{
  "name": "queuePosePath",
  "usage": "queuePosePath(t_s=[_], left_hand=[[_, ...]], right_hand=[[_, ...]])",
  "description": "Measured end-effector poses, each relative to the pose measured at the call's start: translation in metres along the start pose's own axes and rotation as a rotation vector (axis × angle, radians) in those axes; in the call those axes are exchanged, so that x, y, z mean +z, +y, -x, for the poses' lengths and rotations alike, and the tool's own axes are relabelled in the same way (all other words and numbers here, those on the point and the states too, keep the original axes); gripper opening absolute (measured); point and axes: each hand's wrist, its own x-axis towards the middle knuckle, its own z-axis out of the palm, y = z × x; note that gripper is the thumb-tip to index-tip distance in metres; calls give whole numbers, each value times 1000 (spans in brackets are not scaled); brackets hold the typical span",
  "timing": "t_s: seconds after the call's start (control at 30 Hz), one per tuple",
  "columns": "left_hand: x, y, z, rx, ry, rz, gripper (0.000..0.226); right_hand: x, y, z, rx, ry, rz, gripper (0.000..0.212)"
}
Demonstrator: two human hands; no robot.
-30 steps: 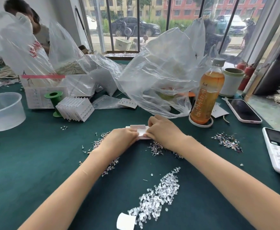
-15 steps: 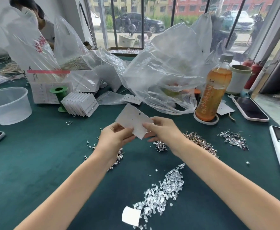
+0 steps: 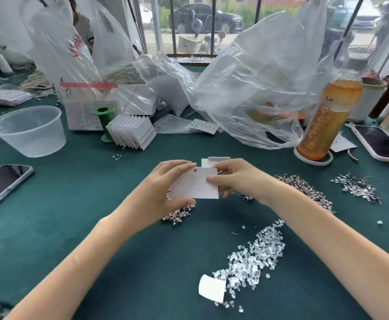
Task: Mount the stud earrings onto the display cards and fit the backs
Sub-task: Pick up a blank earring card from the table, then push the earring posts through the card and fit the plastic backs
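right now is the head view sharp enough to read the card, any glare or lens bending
Head view: the white display card, held by the left hand and right hand, is sharp enough to show its punched hole and tiny pinholes; daylight from the window glares on the plastic bags; wide-angle bending bows the window bars and stretches the forearms at the edges.

Tabletop: matt dark green cloth, felt-like. Card: matt white paper, smooth. Stud earrings: shiny metal. Earring backs: clear glossy plastic. Bags: thin crinkled translucent plastic, glossy. Tub: frosted plastic. Bottle: clear plastic. Phones: glossy screens.
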Motion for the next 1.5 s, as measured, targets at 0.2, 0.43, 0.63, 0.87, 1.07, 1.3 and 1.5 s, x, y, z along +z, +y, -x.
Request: queuePosePath(t_s=[0.2, 0.43, 0.63, 0.87, 1.07, 1.3, 1.5], left_hand=[[1, -11, 4, -20, 76, -43, 71], [-4, -21, 6, -123, 276, -62, 79], [0, -18, 9, -131, 294, -62, 80], [3, -15, 10, -137, 281, -76, 76], [5, -12, 11, -149, 252, -78, 76], [7, -11, 11, -150, 218, -92, 73], [6, -10, 11, -147, 194, -79, 73]], right_hand=[[9, 1, -2, 23, 140, 54, 16], [37, 14, 18, -253, 241, 701, 34], [59, 13, 11, -303, 221, 799, 47], [63, 11, 12, -420, 240, 754, 15], [60, 12, 20, -480, 291, 681, 11], [53, 14, 18, -366, 242, 503, 5], [46, 9, 18, -377, 227, 236, 8]])
